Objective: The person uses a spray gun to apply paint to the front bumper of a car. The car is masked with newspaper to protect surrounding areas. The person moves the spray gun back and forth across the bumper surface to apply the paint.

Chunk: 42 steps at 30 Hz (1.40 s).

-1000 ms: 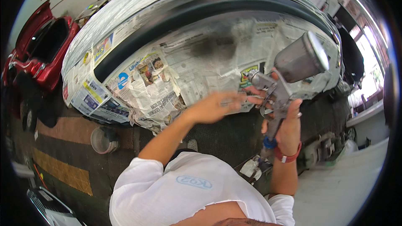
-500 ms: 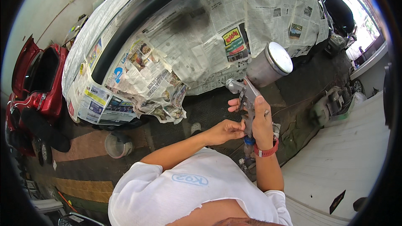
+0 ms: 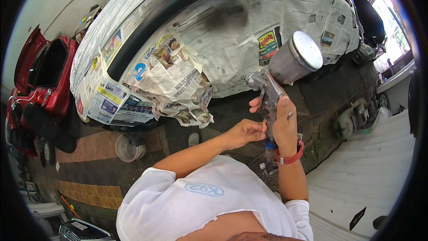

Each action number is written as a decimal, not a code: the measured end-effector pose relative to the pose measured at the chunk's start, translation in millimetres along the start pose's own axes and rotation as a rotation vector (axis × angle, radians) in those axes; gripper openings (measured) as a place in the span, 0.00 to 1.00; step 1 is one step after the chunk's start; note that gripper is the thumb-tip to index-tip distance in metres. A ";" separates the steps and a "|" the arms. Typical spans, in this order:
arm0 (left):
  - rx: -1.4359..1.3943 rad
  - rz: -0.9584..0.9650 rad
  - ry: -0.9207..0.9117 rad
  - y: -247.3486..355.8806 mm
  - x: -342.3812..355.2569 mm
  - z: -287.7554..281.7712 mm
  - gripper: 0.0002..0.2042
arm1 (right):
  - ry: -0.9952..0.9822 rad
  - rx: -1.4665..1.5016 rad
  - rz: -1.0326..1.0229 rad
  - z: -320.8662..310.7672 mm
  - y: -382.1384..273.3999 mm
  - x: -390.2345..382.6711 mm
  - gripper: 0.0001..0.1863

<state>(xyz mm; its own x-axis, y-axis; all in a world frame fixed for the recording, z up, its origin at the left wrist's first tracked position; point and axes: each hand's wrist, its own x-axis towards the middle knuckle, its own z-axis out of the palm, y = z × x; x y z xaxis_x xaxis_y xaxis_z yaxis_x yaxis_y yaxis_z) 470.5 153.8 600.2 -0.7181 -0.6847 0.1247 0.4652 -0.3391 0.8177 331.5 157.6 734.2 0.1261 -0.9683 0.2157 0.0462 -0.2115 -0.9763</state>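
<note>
Silver spray gun (image 3: 285,69) (red wristband (image 3: 290,157))

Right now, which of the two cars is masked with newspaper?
The large car straight ahead of the spray gun, its side covered in taped newspaper. The red car at left is bare, hatch raised.

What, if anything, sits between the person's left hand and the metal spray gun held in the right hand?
Nothing visible does. The left hand has its fingertips right at the lower grip of the grey metal spray gun with the round cup, which the right hand wraps around. No object shows between them.
</note>
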 end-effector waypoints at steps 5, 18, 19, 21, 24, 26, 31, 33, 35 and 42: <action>0.051 0.107 -0.089 60.0 8.4 -24.7 0.04 | -0.005 -0.066 -0.052 39.2 -28.8 43.3 0.36; -0.089 0.295 -0.064 173.6 8.3 -98.1 0.04 | -0.084 -0.347 -0.047 161.9 -89.0 162.5 0.35; -0.108 0.286 -0.075 180.3 7.2 -103.1 0.04 | -0.082 -0.359 -0.027 168.9 -91.2 169.0 0.35; -0.148 0.265 -0.101 192.4 7.8 -109.0 0.04 | -0.078 -0.385 0.021 175.8 -94.1 182.8 0.35; -0.164 0.298 -0.110 202.5 18.6 -112.6 0.03 | -0.030 -0.410 0.081 178.3 -99.1 200.4 0.35; -0.135 0.244 -0.120 211.4 31.9 -115.0 0.01 | 0.059 -0.415 0.079 184.6 -108.6 207.9 0.35; -0.180 0.287 -0.216 232.1 69.7 -101.3 0.06 | 0.237 -0.583 0.036 173.7 -135.4 223.1 0.38; -0.209 0.243 -0.278 236.9 81.4 -100.6 0.07 | 0.330 -0.622 -0.039 180.0 -137.9 226.4 0.38; -0.231 0.234 -0.334 236.1 86.5 -102.0 0.06 | 0.393 -0.657 -0.070 180.2 -139.4 226.4 0.38; -0.283 0.242 -0.368 227.1 64.5 -119.4 0.03 | 0.219 -0.572 0.053 199.8 -136.1 220.0 0.35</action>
<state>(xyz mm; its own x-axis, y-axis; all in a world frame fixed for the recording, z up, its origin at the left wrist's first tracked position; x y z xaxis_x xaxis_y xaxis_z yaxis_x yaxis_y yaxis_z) 591.6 -44.4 726.9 -0.6833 -0.5105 0.5220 0.7256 -0.3948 0.5636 550.9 -0.1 918.1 -0.0952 -0.9714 0.2174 -0.5011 -0.1420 -0.8537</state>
